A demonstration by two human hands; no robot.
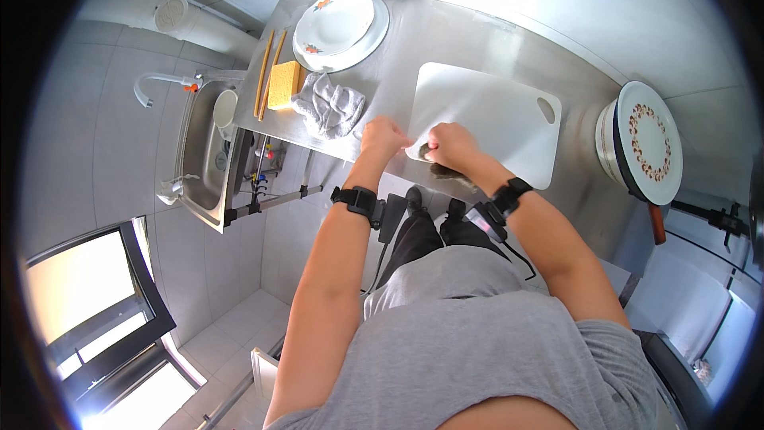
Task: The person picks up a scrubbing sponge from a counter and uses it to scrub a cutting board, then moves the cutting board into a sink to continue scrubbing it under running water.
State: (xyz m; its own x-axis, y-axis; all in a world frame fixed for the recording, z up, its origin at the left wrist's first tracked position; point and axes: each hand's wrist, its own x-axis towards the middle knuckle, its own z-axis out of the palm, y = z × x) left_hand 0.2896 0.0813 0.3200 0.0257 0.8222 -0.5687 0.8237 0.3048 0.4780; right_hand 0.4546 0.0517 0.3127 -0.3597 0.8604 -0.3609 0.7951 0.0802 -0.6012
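A crumpled dark brown-grey cloth [452,175] is gripped in my right hand [455,146] and hangs over the counter's front edge. That hand is at the lower left corner of a white cutting board [486,119], which lies flat on the steel counter. My left hand [383,136] is just left of the board, its fingers bent toward the right hand. Whether it pinches anything is hidden by the hand itself. A crumpled grey towel [330,106] lies to the left of my left hand.
On the left, a yellow sponge [283,85] lies by two chopsticks [263,74], below stacked white plates [334,24]. A steel sink [206,155] holds a white mug [225,110]. At the right stands a wooden-handled pan [656,221] under a patterned plate [650,143].
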